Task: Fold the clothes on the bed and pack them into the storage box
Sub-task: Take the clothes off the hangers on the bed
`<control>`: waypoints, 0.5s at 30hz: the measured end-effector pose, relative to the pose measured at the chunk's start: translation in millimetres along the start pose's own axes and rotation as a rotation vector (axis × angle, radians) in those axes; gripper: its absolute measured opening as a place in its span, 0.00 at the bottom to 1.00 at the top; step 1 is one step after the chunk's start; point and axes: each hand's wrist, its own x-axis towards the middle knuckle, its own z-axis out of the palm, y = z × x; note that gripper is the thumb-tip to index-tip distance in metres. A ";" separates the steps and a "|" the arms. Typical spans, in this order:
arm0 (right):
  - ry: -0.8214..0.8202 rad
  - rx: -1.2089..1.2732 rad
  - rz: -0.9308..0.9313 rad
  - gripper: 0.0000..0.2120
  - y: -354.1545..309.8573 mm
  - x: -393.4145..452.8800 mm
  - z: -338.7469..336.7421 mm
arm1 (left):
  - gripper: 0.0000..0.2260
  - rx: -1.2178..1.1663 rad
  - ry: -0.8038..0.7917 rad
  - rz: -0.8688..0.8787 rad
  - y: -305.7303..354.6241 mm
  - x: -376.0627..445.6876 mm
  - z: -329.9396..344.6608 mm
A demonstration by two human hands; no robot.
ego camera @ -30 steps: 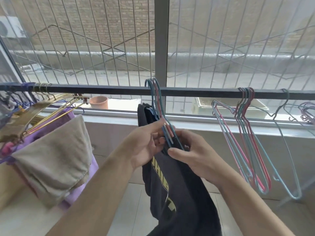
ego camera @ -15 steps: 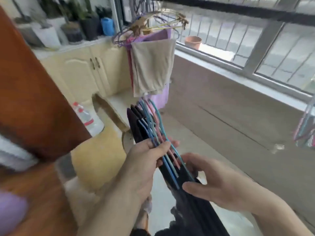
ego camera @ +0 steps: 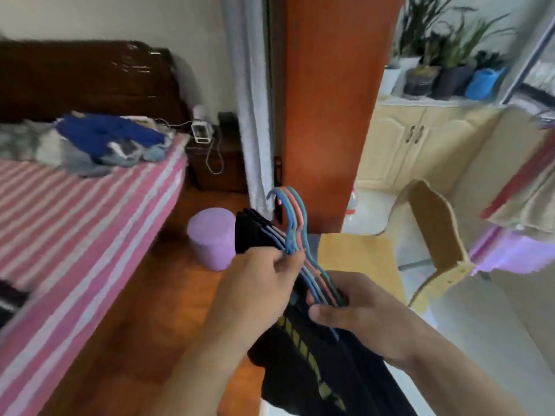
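Several garments are in play, none folded yet and no storage box in view. Largest first: bed (ego camera: 75, 211) at left with a pink-striped cover and a loose heap of clothes (ego camera: 102, 142) near the headboard, blue piece on top, rest too blurred to sort. Orange door (ego camera: 327, 109) stands mid-frame between the bedroom and the tiled area at right.

Dark clothes (ego camera: 312, 355) with yellow print hang in front of the person, low centre, on a bunch of wire hangers (ego camera: 295, 232), blue, pink and teal, hooks pointing up. Count looks like three or more; can't tell exactly.

Left hand (ego camera: 261, 283) is closed around the hanger necks just under the hooks, fingers curled over the wires and the black collar edges. Right hand (ego camera: 357, 307) pinches the lower hanger arms and the fabric beneath, thumb on top.

Lilac bin (ego camera: 213, 237) sits on the wood floor between the bed corner and the bundle, close to the walking line.

Step, as judged: collection phase, bundle held off the floor and well apart from the bed; folding not started.

Next move calls for: get the bundle over the striped cover, lay it flat, then slide each hanger out of its neck opening one at a time. Risks: hooks tangling, wire snagging a collar, bin underfoot. Box must be located before packing.
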 end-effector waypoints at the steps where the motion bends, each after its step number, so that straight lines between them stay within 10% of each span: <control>1: -0.041 -0.008 -0.001 0.04 -8.7 31.5 17.1 | 0.21 0.060 0.115 -0.011 -25.8 10.1 -26.1; 4: -0.129 -0.041 -0.032 0.03 -38.2 124.9 71.9 | 0.06 -0.186 0.300 -0.008 -88.0 39.1 -102.3; 7: -0.227 -0.093 -0.081 0.03 -71.5 212.5 122.9 | 0.12 -0.683 0.211 0.099 -131.9 79.7 -173.2; 15: -0.252 -0.298 -0.290 0.06 -163.0 419.9 190.3 | 0.21 -0.955 0.262 0.129 -217.9 207.0 -351.4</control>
